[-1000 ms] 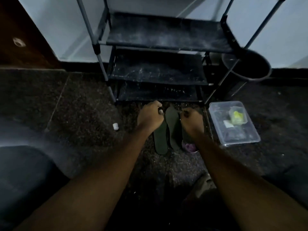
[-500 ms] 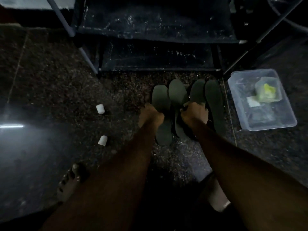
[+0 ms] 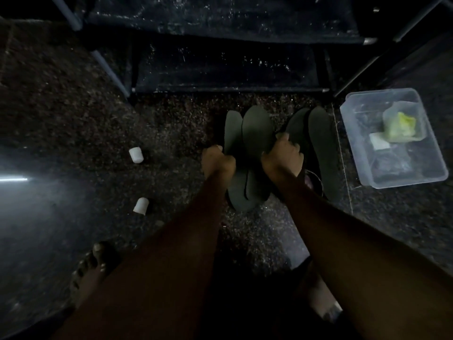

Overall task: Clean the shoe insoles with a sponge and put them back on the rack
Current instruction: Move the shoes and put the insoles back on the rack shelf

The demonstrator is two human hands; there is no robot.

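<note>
Several dark green insoles lie on the speckled floor in front of the black shoe rack (image 3: 228, 67). My left hand (image 3: 217, 161) grips the left edge of the left pair of insoles (image 3: 255, 133). My right hand (image 3: 284, 155) curls round the edges between that pair and the right pair of insoles (image 3: 318, 136). A yellow-green sponge (image 3: 399, 126) sits inside a clear plastic tub (image 3: 431, 148) at the right, apart from both hands.
Two small white caps (image 3: 136, 155) (image 3: 141, 205) lie on the floor to the left. My bare foot (image 3: 90, 268) is at the lower left. A small dark round object with a pinkish inside (image 3: 312, 181) lies under my right wrist.
The view has tilted down and closer to the floor. Both hands slid back along the insoles and now grip them; the right pair has come into sight.
</note>
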